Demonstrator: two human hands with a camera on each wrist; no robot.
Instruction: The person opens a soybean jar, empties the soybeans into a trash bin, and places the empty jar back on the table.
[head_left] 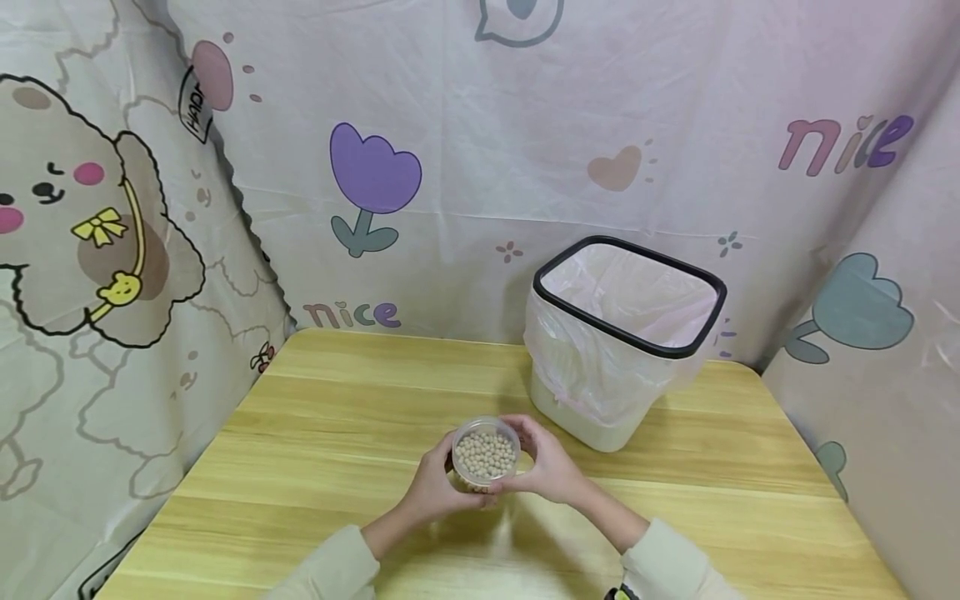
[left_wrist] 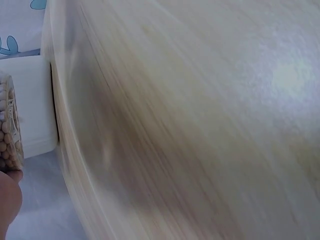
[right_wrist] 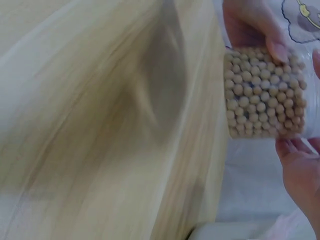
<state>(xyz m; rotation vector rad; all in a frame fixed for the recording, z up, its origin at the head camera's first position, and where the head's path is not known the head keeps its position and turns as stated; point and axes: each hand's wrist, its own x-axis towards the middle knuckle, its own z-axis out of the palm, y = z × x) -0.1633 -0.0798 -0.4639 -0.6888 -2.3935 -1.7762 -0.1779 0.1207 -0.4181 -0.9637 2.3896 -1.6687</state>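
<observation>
A clear plastic jar (head_left: 486, 455) full of small round beige beads stands upright between both hands, held above the wooden table. My left hand (head_left: 437, 485) grips it from the left and below, its thumb lying along the side. From the right, my right hand (head_left: 550, 467) holds the jar near its rim, fingers behind and thumb in front. The right wrist view shows the jar (right_wrist: 265, 95) from the side, with beads packed through most of its height and a clear band at the top. Only part of the jar (left_wrist: 7, 127) enters the left wrist view.
A white trash bin (head_left: 585, 417) with a black rim and a pale pink liner bag stands at the back right of the table (head_left: 337, 417). Printed cloth (head_left: 465, 150) hangs behind the table and on both sides.
</observation>
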